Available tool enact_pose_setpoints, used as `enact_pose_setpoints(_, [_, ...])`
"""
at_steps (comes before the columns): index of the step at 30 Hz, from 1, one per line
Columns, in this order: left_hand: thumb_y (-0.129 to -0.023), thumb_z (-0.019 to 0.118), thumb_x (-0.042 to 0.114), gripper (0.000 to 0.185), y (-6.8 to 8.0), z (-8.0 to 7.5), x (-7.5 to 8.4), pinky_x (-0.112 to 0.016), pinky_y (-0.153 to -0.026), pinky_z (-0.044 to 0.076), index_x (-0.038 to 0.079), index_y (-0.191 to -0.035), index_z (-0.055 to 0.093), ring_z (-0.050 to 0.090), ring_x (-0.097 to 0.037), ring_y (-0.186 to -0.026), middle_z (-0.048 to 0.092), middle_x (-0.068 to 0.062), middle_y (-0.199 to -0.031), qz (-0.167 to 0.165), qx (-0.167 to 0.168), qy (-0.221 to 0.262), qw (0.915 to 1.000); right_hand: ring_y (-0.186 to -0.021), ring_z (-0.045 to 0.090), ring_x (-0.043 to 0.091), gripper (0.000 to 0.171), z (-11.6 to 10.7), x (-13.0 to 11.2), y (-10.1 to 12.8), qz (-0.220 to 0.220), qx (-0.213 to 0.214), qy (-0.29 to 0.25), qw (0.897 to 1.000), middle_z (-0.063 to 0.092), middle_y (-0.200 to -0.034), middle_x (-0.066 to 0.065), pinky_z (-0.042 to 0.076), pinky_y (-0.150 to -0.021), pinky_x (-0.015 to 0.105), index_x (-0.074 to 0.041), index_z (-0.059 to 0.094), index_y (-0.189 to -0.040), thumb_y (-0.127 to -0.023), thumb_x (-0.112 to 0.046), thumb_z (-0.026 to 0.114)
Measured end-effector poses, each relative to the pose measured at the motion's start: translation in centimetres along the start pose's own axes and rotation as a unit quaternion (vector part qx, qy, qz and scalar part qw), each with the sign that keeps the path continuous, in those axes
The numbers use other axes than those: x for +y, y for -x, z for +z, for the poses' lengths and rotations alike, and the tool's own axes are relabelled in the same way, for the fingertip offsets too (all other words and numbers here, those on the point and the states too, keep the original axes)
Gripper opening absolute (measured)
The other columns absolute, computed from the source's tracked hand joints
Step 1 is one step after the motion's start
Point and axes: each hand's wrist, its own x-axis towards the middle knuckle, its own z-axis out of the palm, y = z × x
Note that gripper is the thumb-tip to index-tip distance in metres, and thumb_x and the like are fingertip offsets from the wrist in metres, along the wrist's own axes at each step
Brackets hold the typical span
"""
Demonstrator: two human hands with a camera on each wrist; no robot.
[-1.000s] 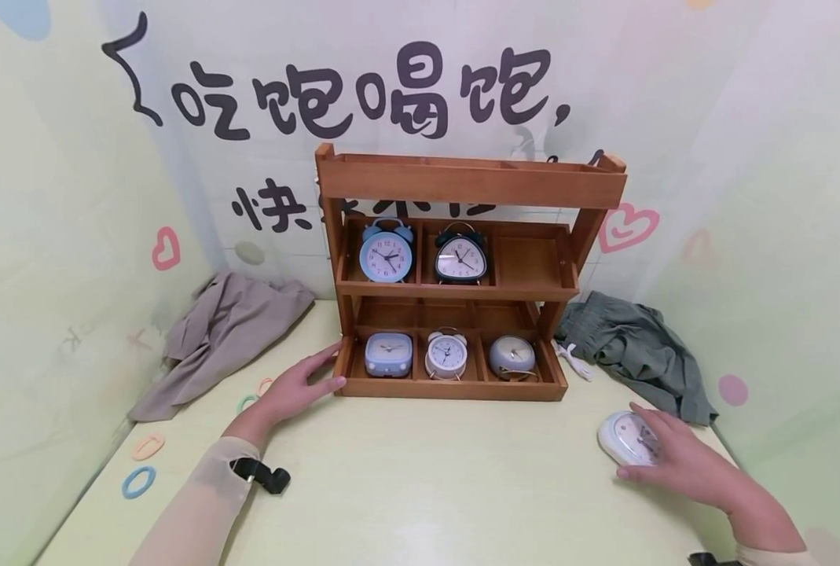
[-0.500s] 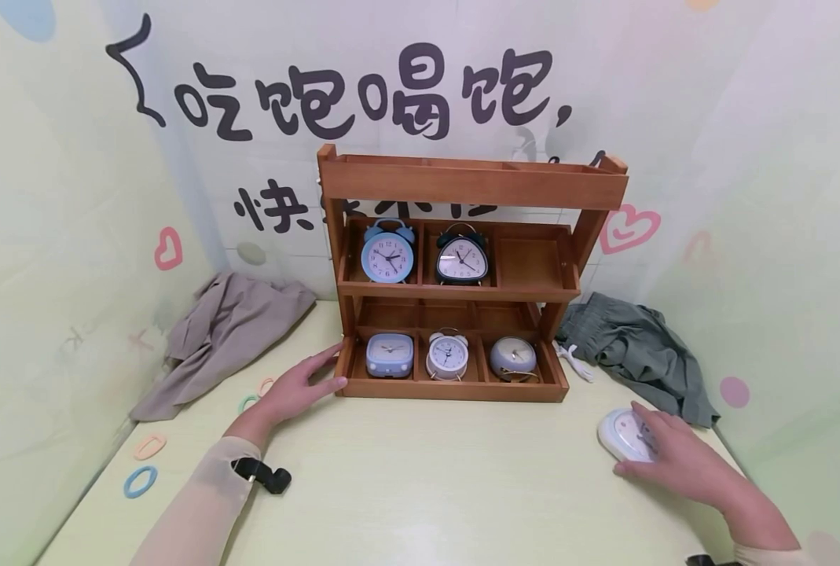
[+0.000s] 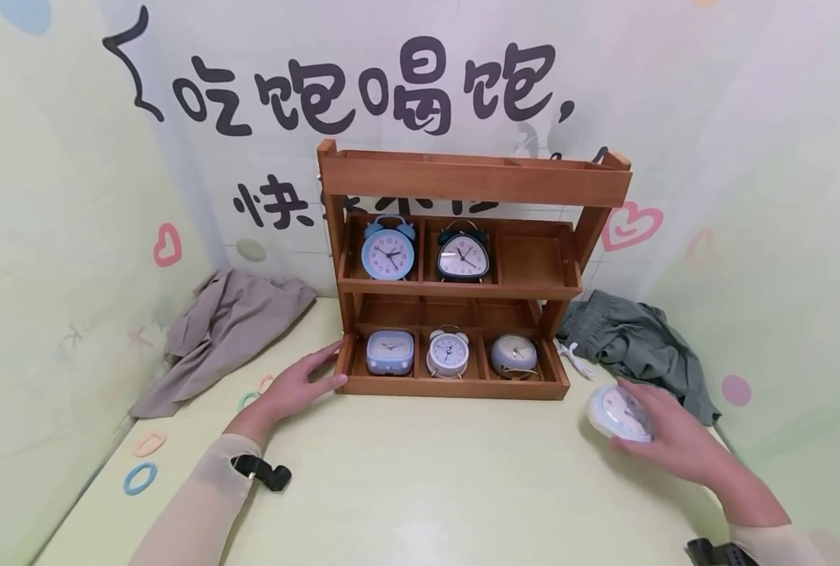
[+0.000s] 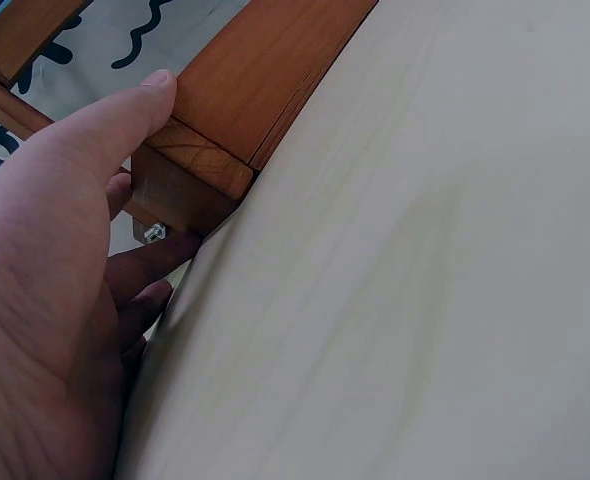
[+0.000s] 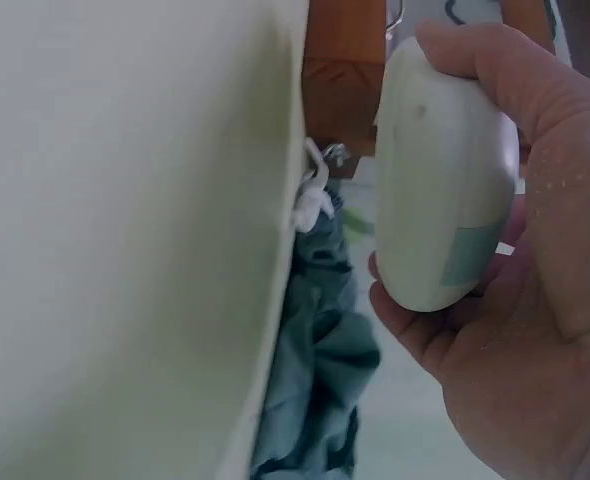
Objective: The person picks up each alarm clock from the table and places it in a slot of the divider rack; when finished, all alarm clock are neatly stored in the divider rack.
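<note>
My right hand [image 3: 674, 432] grips a white oval clock [image 3: 619, 413] over the right part of the table, its dial facing up in the head view. From the right wrist, the clock's smooth pale back [image 5: 440, 185] shows between thumb and fingers, with a grey-green patch near one end. At the lower left corner of a brown wooden rack [image 3: 455, 389], my left hand [image 3: 295, 391] rests with fingers along the side and thumb at the front. The left wrist view shows that thumb [image 4: 140, 115] touching the rack's corner.
On the rack's middle tier stand a blue twin-bell clock [image 3: 387, 253] and a dark-framed clock [image 3: 464, 255]. Below are a blue clock [image 3: 390, 352], a white clock [image 3: 448, 354] and a grey-blue clock [image 3: 514, 356]. Cloths [image 3: 229, 338] [image 3: 632, 346] flank it; coloured rings [image 3: 140, 478] lie left.
My right hand has raised the oval clock off the table and shifted it slightly toward the rack. The left hand has stayed at the rack's corner.
</note>
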Motion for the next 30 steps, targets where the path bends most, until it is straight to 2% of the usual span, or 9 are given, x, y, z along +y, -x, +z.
enact_pose_setpoints(4, [-0.104,0.071,0.064,0.083,0.0,0.0,0.0,-0.07,-0.128,0.031,0.039,-0.175,0.037,0.04,-0.042,-0.161,0.051,-0.011,-0.171,-0.002,-0.001,0.001,1.0,-0.116,0.059,0.031,0.103,-1.3,-1.6,-2.7,-0.046,0.031,0.005,0.998,0.066,-0.14,0.023,0.054,-0.079,0.045,0.003,0.057,-0.156,-0.073,-0.032,0.105])
enact_pose_setpoints(7, [-0.105,0.071,0.064,0.082,-0.1,0.0,-0.1,-0.07,-0.128,0.03,0.039,-0.175,0.037,0.04,-0.042,-0.161,0.051,-0.011,-0.171,-0.001,0.001,-0.003,1.0,-0.117,0.058,0.032,0.102,-2.5,-2.9,-5.1,-0.077,0.039,0.001,0.996,0.063,-0.142,0.023,0.055,-0.077,0.046,0.003,0.056,-0.157,-0.072,-0.027,0.105])
enact_pose_setpoints(11, [-0.105,0.071,0.064,0.082,-0.1,0.1,-0.2,-0.071,-0.128,0.03,0.039,-0.175,0.037,0.041,-0.042,-0.16,0.051,-0.011,-0.17,0.0,0.003,-0.002,1.0,-0.125,0.056,0.035,0.104,-4.2,-4.7,-8.6,-0.119,0.05,0.004,0.992,0.061,-0.147,0.02,0.056,-0.083,0.052,0.0,0.055,-0.159,-0.071,-0.025,0.104])
enact_pose_setpoints(16, [-0.104,0.071,0.065,0.082,-0.1,0.1,-0.4,-0.071,-0.127,0.031,0.04,-0.175,0.037,0.042,-0.042,-0.16,0.053,-0.011,-0.169,0.002,0.005,-0.004,1.0,-0.125,0.056,0.037,0.104,-6.3,-7.2,-13.1,-0.174,0.051,0.017,0.983,0.06,-0.148,0.021,0.056,-0.084,0.054,0.002,0.054,-0.159,-0.072,-0.025,0.103])
enact_pose_setpoints(22, [-0.104,0.071,0.065,0.083,-0.2,0.0,-0.3,-0.071,-0.128,0.03,0.039,-0.175,0.037,0.041,-0.042,-0.16,0.052,-0.012,-0.17,0.002,0.003,-0.002,1.0,-0.133,0.051,0.04,0.104,-8.2,-8.6,-18.2,-0.158,0.026,0.005,0.987,0.054,-0.155,0.024,0.055,-0.093,0.059,0.003,0.048,-0.164,-0.078,-0.025,0.1])
enact_pose_setpoints(26, [-0.104,0.071,0.065,0.082,-0.2,0.0,-0.4,-0.071,-0.128,0.03,0.04,-0.175,0.037,0.04,-0.042,-0.161,0.052,-0.011,-0.17,0.002,0.004,-0.003,1.0,-0.133,0.049,0.045,0.103,-9.0,-8.8,-21.4,-0.145,0.023,0.022,0.989,0.057,-0.152,0.026,0.047,-0.102,0.063,0.002,0.049,-0.163,-0.078,-0.027,0.099])
enact_pose_setpoints(30, [-0.104,0.071,0.064,0.082,-0.2,0.1,-0.4,-0.071,-0.128,0.03,0.04,-0.175,0.037,0.04,-0.042,-0.161,0.051,-0.011,-0.17,0.002,0.002,0.001,1.0,-0.141,0.044,0.048,0.104,-9.5,-9.2,-23.3,-0.126,0.007,0.035,0.991,0.052,-0.159,0.026,0.038,-0.116,0.069,-0.001,0.05,-0.164,-0.078,-0.026,0.101])
